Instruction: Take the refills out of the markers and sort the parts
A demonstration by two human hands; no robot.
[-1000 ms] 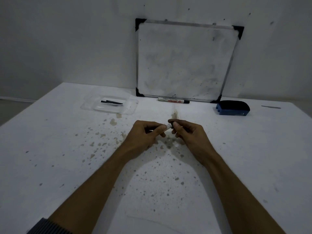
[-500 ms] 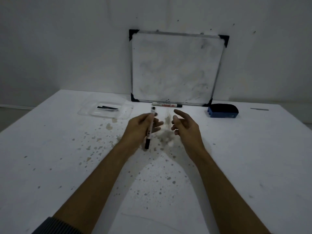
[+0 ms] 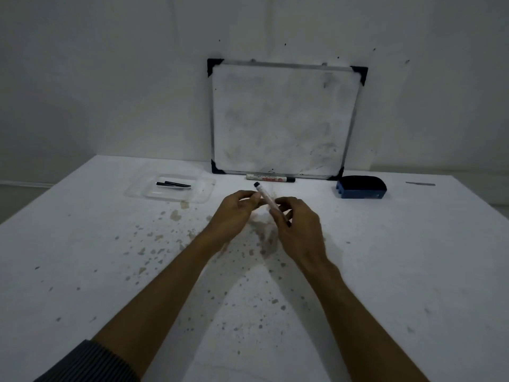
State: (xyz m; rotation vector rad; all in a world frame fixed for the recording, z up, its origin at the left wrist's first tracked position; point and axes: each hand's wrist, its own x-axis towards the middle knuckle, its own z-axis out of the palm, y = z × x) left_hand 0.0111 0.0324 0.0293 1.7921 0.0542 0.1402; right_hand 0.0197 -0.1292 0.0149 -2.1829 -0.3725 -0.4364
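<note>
A white marker (image 3: 265, 196) with a black end pointing up and away is held tilted above the middle of the table. My right hand (image 3: 296, 230) grips its lower part, and my left hand (image 3: 234, 213) pinches it from the left near the middle. A second white marker (image 3: 270, 178) with a black cap lies at the foot of the whiteboard. Two thin black refills (image 3: 173, 184) lie in a clear plastic tray (image 3: 203, 188) at the back left.
A small whiteboard (image 3: 283, 119) leans against the wall at the back. A blue eraser (image 3: 360, 188) sits to its right, with a thin dark strip (image 3: 420, 184) further right. The white table (image 3: 413, 271) is speckled with stains around my hands.
Half a second ago my left hand alone held the marker upright and my right hand was open. Now the right hand has closed on it, and it tilts up to the left.
</note>
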